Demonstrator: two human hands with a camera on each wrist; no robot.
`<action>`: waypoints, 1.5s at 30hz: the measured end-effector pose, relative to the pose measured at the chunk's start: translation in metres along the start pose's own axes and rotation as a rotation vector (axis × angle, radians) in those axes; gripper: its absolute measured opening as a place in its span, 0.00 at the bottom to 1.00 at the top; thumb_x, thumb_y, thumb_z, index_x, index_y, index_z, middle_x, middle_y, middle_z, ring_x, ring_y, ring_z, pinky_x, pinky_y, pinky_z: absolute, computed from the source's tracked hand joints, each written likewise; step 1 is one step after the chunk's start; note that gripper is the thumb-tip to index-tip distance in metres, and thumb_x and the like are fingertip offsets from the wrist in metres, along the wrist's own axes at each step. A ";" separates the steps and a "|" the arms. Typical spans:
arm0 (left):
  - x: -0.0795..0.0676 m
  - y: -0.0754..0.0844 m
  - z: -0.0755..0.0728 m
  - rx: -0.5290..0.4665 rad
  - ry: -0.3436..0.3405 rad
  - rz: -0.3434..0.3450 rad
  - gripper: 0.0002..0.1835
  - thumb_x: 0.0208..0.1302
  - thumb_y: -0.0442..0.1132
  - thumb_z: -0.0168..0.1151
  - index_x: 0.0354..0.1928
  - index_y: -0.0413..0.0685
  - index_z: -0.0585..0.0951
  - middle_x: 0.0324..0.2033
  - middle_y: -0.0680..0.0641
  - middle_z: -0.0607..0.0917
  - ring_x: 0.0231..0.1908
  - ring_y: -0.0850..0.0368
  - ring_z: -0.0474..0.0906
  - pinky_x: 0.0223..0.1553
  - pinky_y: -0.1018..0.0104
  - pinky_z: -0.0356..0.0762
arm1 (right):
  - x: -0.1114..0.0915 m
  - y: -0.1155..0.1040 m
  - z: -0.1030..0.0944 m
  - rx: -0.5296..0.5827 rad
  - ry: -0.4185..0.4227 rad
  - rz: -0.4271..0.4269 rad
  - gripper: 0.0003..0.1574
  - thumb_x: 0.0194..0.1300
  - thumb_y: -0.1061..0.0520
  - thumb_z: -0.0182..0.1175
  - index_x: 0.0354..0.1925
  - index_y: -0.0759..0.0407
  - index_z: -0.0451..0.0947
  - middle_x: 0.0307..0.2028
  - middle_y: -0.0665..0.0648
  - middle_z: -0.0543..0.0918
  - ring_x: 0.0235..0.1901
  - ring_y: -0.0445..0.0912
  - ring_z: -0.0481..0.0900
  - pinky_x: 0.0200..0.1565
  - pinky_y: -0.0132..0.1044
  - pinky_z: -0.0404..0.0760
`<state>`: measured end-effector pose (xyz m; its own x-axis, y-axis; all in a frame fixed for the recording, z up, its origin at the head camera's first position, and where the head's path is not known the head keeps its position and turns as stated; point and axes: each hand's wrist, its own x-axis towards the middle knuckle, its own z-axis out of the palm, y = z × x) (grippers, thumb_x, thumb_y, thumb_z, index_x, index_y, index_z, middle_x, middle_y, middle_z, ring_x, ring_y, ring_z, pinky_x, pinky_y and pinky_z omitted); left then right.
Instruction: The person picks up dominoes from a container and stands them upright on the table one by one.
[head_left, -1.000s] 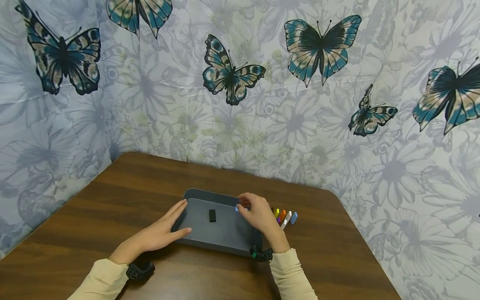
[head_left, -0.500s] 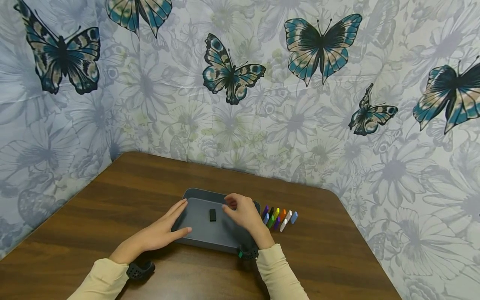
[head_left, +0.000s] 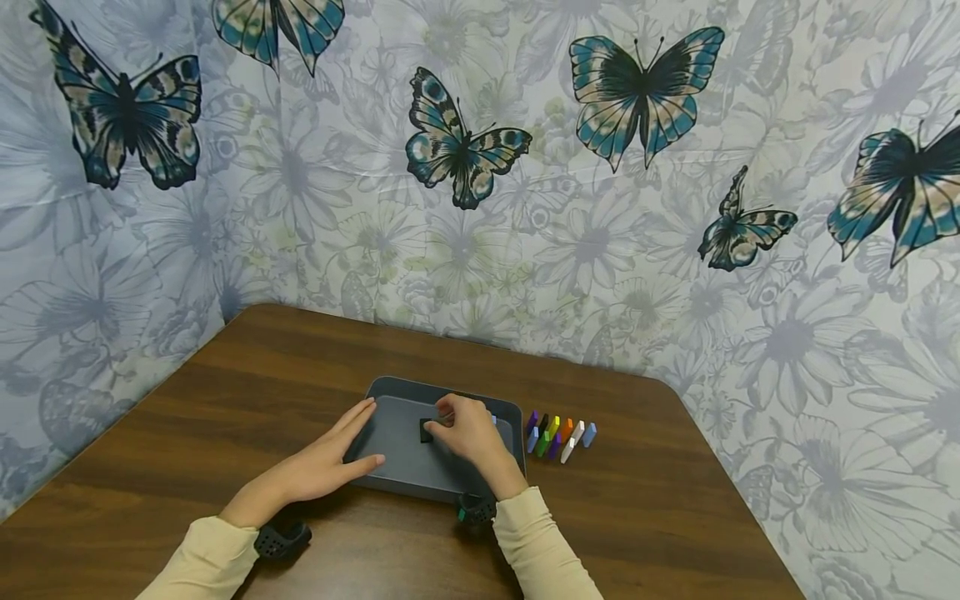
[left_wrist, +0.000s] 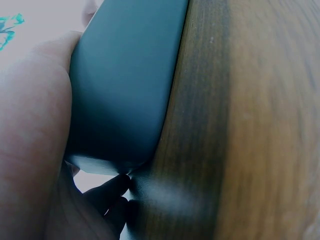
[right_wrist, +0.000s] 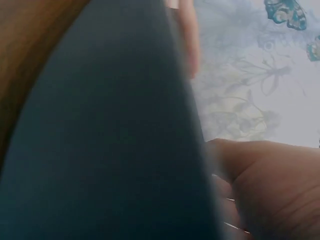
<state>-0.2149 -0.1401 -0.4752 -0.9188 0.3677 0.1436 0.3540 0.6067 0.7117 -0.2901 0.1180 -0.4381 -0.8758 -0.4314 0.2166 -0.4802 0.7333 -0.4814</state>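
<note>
A grey tray (head_left: 405, 483) with a low rim lies on the table. My left hand (head_left: 318, 467) rests at its left end, fingers straight along the side and thumb over the front corner. In the left wrist view that thumb (left_wrist: 35, 115) lies against the tray wall (left_wrist: 125, 90). Inside the tray is a small black block (head_left: 425, 432). My right hand (head_left: 472, 433) is over the tray, fingers bent, thumb tip overlapping the block; I cannot tell whether it grips it. A bit of a light blue block (head_left: 493, 420) shows behind the right hand.
Several small coloured blocks, among them a yellow one (head_left: 554, 425) and an orange one (head_left: 567, 427), stand in two rows on the brown table (head_left: 645, 500) right of the tray. A wall with printed butterflies (head_left: 468, 158) rises behind the table.
My right hand has moved left across the tray, from its right side to the black block. The block rows it partly covered now show. The left hand stays put.
</note>
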 end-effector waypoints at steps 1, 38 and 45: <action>0.000 0.000 0.000 -0.001 -0.001 0.000 0.51 0.74 0.63 0.57 0.83 0.43 0.44 0.83 0.39 0.40 0.80 0.31 0.42 0.70 0.27 0.55 | 0.000 -0.001 0.002 -0.003 -0.003 0.003 0.22 0.68 0.49 0.70 0.54 0.62 0.84 0.46 0.58 0.90 0.44 0.49 0.88 0.45 0.44 0.86; 0.001 -0.001 0.000 0.001 -0.009 -0.006 0.50 0.76 0.60 0.56 0.83 0.43 0.44 0.83 0.39 0.40 0.80 0.32 0.41 0.70 0.28 0.56 | 0.005 -0.015 0.016 -0.177 -0.019 -0.049 0.18 0.64 0.55 0.72 0.51 0.58 0.86 0.42 0.53 0.90 0.42 0.46 0.88 0.44 0.38 0.85; 0.002 -0.002 0.002 -0.002 -0.010 -0.005 0.51 0.75 0.62 0.56 0.83 0.43 0.43 0.83 0.40 0.39 0.80 0.33 0.42 0.70 0.29 0.56 | 0.002 -0.010 0.014 -0.108 -0.009 -0.086 0.18 0.65 0.57 0.70 0.53 0.56 0.86 0.42 0.52 0.89 0.40 0.43 0.87 0.43 0.35 0.84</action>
<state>-0.2169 -0.1398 -0.4779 -0.9187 0.3718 0.1331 0.3490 0.6069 0.7140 -0.2864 0.1020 -0.4444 -0.8310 -0.4995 0.2450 -0.5563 0.7456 -0.3669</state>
